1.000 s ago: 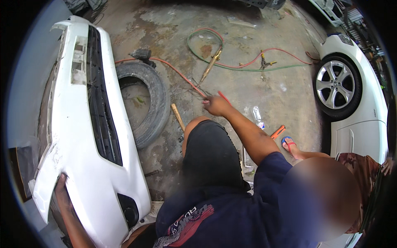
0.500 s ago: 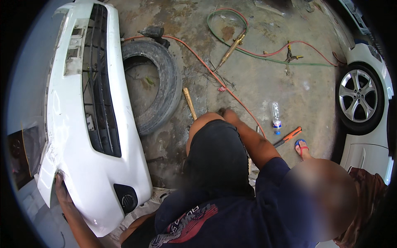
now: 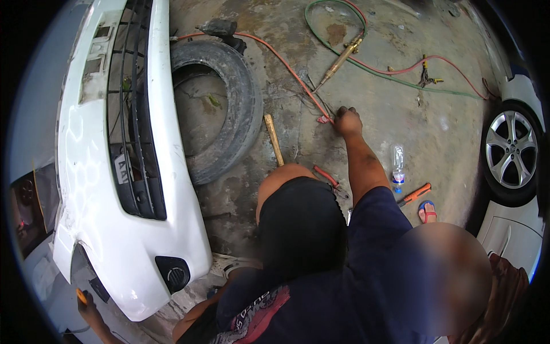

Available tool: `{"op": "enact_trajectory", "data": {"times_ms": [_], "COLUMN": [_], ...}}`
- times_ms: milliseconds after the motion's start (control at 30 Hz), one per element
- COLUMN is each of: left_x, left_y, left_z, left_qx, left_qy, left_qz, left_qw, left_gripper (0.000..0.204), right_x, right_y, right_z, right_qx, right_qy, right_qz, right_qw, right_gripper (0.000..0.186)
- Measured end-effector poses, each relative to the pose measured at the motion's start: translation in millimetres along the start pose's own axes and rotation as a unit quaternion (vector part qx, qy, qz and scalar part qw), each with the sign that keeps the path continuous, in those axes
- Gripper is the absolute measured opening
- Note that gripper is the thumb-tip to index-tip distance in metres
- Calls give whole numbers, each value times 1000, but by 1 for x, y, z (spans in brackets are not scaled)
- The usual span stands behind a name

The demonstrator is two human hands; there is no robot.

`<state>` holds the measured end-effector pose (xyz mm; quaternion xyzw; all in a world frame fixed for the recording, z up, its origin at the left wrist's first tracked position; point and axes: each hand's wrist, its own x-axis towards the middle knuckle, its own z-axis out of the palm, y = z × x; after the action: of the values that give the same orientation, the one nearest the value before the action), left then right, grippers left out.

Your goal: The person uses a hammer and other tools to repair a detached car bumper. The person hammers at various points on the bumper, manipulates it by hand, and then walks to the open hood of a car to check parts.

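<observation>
My left hand [image 3: 89,311], low on the left, is closed round a small orange object [image 3: 81,296] beside the lower end of a white bumper [image 3: 86,172]. My right hand [image 3: 348,121] reaches forward onto the floor with curled fingers, over a red hose [image 3: 286,80] and thin metal rods [image 3: 323,103]; what it grips is hidden. A brass torch [image 3: 338,63] lies beyond it. A wooden handle [image 3: 274,139], red-handled pliers [image 3: 326,176], a plastic bottle [image 3: 397,163] and an orange-handled tool [image 3: 413,193] lie around my arm and knee.
A worn tire [image 3: 240,109] lies right of the bumper. A white car with an alloy wheel [image 3: 511,149] stands at the right. A sandaled foot [image 3: 427,212] and a blurred head [image 3: 444,275] are near my right shoulder. A green hose [image 3: 395,80] crosses the floor behind.
My left hand has left the bumper's edge, moved lower and now holds the orange object. My right hand has moved from beside my knee forward onto the hose. The view has shifted.
</observation>
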<state>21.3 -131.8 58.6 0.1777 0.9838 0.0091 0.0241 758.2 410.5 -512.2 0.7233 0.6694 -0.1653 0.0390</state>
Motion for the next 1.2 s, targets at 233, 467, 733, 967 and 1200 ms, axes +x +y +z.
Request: {"op": "enact_trajectory", "data": {"times_ms": [233, 467, 733, 967, 1200], "left_x": [-148, -228, -252, -252, -260], "left_y": [205, 270, 253, 256, 230], "left_z": [54, 193, 248, 232, 255], "left_qx": [-116, -75, -30, 2, 57], "left_qy": [-118, -394, -489, -506, -548], "left_qz": [204, 284, 174, 68, 122], "left_qw": [965, 871, 854, 860, 826], "left_gripper": [19, 21, 31, 40, 55], "right_x": [13, 30, 82, 120, 60], "right_y": [24, 21, -72, -34, 9], "right_z": [-25, -63, -51, -32, -118], "right_qx": [-70, -163, -259, -385, -391], "right_qy": [-64, -133, 29, -81, -285], "right_qz": [-86, -59, -257, -293, -321], "right_qw": [992, 976, 930, 871, 814], "right_gripper": [27, 27, 53, 28, 45]}}
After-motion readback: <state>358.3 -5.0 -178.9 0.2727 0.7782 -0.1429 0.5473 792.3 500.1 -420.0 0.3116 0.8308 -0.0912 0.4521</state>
